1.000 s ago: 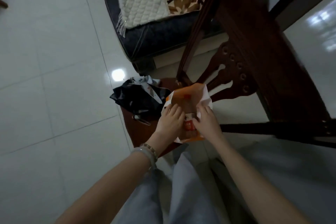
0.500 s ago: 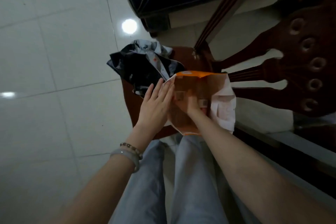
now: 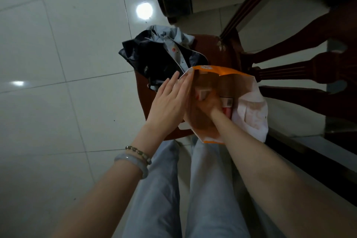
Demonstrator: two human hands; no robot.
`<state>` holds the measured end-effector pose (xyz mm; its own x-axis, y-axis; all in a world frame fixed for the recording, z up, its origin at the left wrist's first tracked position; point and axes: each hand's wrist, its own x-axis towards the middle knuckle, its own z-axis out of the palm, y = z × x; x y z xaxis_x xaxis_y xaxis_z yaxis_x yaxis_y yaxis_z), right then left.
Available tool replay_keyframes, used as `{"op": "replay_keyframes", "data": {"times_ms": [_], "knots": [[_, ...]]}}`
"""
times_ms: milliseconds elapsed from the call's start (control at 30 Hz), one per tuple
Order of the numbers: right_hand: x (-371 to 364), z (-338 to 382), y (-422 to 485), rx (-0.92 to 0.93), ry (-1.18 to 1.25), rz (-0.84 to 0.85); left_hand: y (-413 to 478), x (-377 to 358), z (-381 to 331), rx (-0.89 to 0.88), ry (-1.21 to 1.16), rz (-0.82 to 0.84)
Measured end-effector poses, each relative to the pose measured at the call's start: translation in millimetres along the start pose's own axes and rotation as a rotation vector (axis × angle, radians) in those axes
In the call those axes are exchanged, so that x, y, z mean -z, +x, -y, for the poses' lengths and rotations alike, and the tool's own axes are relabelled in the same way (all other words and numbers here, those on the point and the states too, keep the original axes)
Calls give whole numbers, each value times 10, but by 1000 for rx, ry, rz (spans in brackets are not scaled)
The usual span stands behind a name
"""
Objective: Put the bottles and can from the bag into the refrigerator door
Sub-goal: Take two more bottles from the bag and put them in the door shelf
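Here the flat, open left hand (image 3: 170, 100) steadied the paper bag (image 3: 251, 110) on the chair (image 3: 214, 48); the right hand (image 3: 207, 105) reached inside, its grip not visible.

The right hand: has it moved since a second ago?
Yes. The right hand went from the rim down inside the bag, which stays on the chair.

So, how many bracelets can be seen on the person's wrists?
2, both on the left wrist: a beaded bracelet nearer the left hand, and a pale bangle just behind it. The right forearm shows none.
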<state>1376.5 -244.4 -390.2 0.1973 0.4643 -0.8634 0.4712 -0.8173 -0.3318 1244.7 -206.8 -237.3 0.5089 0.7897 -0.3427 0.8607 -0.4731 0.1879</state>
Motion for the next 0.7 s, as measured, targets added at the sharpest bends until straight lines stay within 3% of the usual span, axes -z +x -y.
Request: {"op": "replay_keyframes", "data": {"times_ms": [167,333,467,633,700], "knots": [[637,144,-802,31,49,-102,64,155,-125,13,-95,17],[1178,106,-1406,77,123,-242,217,223,-441,-109,-242,-204],[1546,122,-1767,94,166,-313,307,103,-784,-205,-364,-158],[1740,103,-2054,110,48,-400,563,-405,-1116,184,-479,510],[1754,76,-2101,126,47,-419,699,-698,-1174,396,-626,641]]}}
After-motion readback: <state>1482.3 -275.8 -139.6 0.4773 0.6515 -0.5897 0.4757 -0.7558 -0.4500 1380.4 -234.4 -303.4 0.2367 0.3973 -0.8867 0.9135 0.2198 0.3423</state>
